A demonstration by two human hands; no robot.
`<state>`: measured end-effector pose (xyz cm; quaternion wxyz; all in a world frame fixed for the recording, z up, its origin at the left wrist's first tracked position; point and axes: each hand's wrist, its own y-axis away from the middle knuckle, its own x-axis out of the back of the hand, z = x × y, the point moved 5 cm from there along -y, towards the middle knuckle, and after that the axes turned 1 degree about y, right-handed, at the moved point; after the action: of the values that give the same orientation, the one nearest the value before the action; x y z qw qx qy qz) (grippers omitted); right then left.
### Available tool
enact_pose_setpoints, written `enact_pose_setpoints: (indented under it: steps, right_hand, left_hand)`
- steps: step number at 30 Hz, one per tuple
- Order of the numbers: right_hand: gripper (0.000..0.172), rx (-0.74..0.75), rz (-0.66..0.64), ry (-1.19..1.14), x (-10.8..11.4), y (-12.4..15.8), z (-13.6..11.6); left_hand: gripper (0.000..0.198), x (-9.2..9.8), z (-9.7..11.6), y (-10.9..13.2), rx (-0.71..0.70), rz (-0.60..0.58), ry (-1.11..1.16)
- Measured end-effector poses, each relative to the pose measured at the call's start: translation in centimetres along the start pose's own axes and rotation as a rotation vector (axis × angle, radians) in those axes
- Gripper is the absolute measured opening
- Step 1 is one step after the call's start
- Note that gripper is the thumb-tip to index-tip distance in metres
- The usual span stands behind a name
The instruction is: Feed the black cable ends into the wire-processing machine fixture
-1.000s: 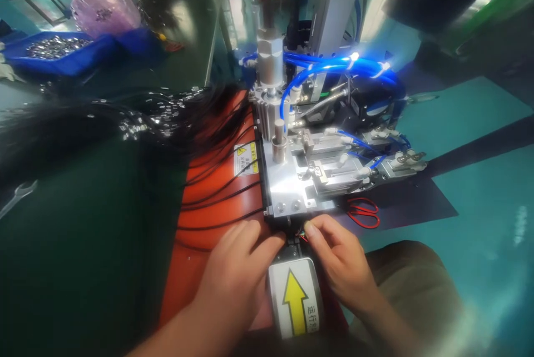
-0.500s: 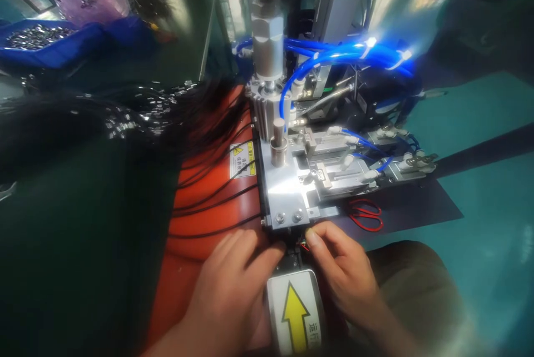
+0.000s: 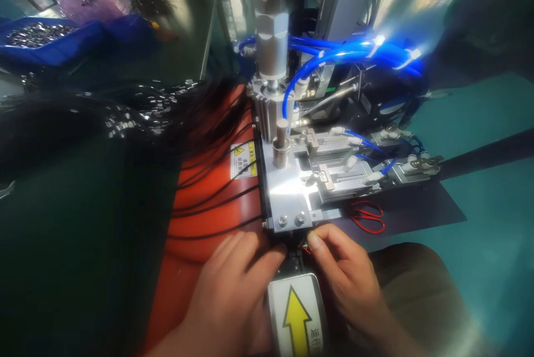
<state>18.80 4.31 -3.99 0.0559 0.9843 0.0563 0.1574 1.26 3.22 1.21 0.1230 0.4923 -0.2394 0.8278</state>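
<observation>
I see the dark green tabletop (image 3: 83, 223) first, with the orange machine base (image 3: 208, 201) on it. On this base stands the silver metal fixture plate (image 3: 287, 190), under blue air hoses (image 3: 334, 56). Thin black cables (image 3: 212, 204) lie across the orange base. My left hand (image 3: 233, 290) rests flat at the front edge of the plate. My right hand (image 3: 346, 273) has its grip pinched on small coloured wire ends (image 3: 305, 247) just below the plate, above the yellow arrow label (image 3: 296, 318).

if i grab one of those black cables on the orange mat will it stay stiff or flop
Likely floppy: the black cables are thin and lie in loose curves across the orange mat. Probably light. They may snag, since many overlap in the tangled bundle.
</observation>
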Motion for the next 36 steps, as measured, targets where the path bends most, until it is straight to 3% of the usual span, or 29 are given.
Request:
enact_pose_setpoints:
  steps: [36]
  right_hand:
    - [0.026,-0.04,-0.002,-0.068,-0.26,0.08,0.15]
  left_hand:
    - [0.032,0.34,0.14,-0.25,0.023,-0.003,0.066]
